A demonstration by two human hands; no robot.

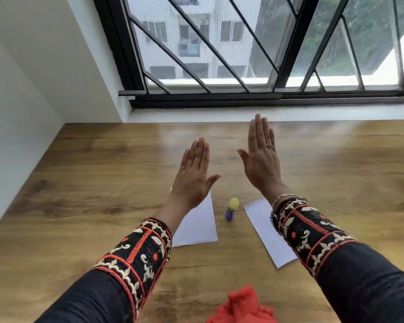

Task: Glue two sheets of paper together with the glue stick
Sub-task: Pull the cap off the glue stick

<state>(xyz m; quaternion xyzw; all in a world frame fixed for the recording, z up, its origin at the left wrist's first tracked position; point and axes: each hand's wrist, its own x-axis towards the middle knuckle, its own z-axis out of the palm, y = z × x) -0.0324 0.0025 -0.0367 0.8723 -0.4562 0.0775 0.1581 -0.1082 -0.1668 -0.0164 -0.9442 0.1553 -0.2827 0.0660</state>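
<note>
Two white sheets of paper lie flat on the wooden table [79, 183]. The left sheet [197, 226] is partly under my left forearm, and the right sheet [265, 227] is partly covered by my right sleeve. Between them stands a glue stick [231, 209], blue body with a yellow cap, upright and capped. My left hand [193, 174] and my right hand [261, 157] are held up above the table beyond the sheets, backs toward me, fingers straight and together, thumbs out. Neither hand touches anything.
A white wall [21, 101] borders the table on the left. A white sill and a black-framed barred window [219, 66] run along the far edge. Red cloth [243, 306] shows at the bottom, near my body.
</note>
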